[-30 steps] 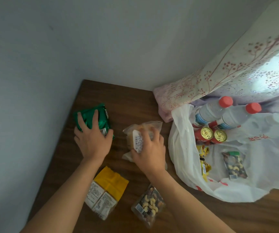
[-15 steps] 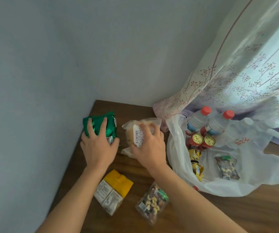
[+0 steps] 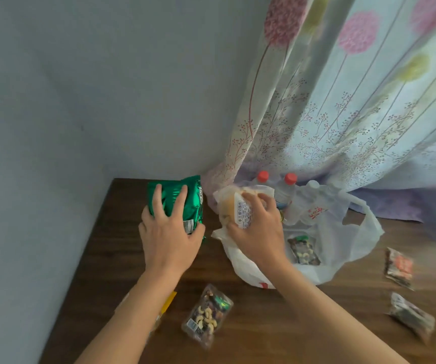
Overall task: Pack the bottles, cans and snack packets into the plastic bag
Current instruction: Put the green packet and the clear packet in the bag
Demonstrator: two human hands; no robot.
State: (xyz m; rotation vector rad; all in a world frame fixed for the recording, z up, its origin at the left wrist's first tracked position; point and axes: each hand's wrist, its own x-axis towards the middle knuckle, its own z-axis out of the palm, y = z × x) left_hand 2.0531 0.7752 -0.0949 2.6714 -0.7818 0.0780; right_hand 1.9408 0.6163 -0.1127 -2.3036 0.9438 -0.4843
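My left hand [image 3: 171, 236] grips a shiny green snack packet [image 3: 182, 199] held above the wooden table [image 3: 106, 258]. My right hand [image 3: 257, 228] grips a clear bread packet [image 3: 234, 208] with a white label, held over the left rim of the white plastic bag [image 3: 353, 248]. Inside the bag stand two red-capped bottles [image 3: 287, 189] and lies a packet of mixed nuts [image 3: 303, 249]. The cans are hidden behind my right hand. A second nut packet [image 3: 207, 313] lies on the table between my forearms. A yellow packet [image 3: 168, 302] peeks out from under my left forearm.
A flowered curtain [image 3: 356, 114] hangs behind the bag and drapes onto the table. Grey walls close the corner at left and back. Two small snack packets, one red [image 3: 399, 267] and one dark [image 3: 412, 315], lie at the right.
Both hands have lifted their packets off the table. The right hand has carried the bread packet rightwards to the bag's rim. The view has tilted up and shifted right.
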